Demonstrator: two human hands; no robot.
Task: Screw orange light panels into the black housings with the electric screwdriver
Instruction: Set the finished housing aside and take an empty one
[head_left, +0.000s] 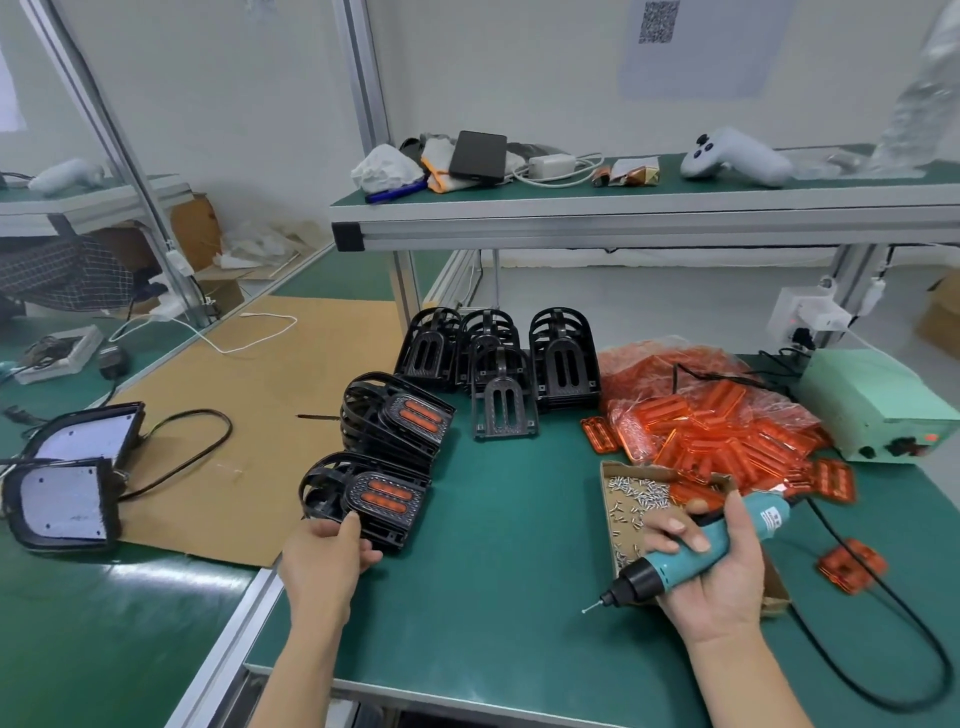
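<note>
My left hand (328, 553) grips the near edge of a black housing (371, 499) that has an orange light panel in it, at the front of a stack of such housings. A second stack of fitted housings (397, 415) stands behind it. My right hand (711, 564) holds the teal electric screwdriver (691, 553), its bit pointing down-left with a screw on the tip (587, 610). Empty black housings (504, 364) stand in rows at the back. Loose orange panels (727, 436) spill from a clear bag. A cardboard tray of screws (631, 501) lies under my right hand.
A pale green power unit (872, 405) sits at the right with the screwdriver's black cable (883, 691) looping over the green mat. One orange panel (852, 566) lies alone near the cable. Two floodlights (67, 478) rest on cardboard at left. A shelf (623, 213) overhangs the back.
</note>
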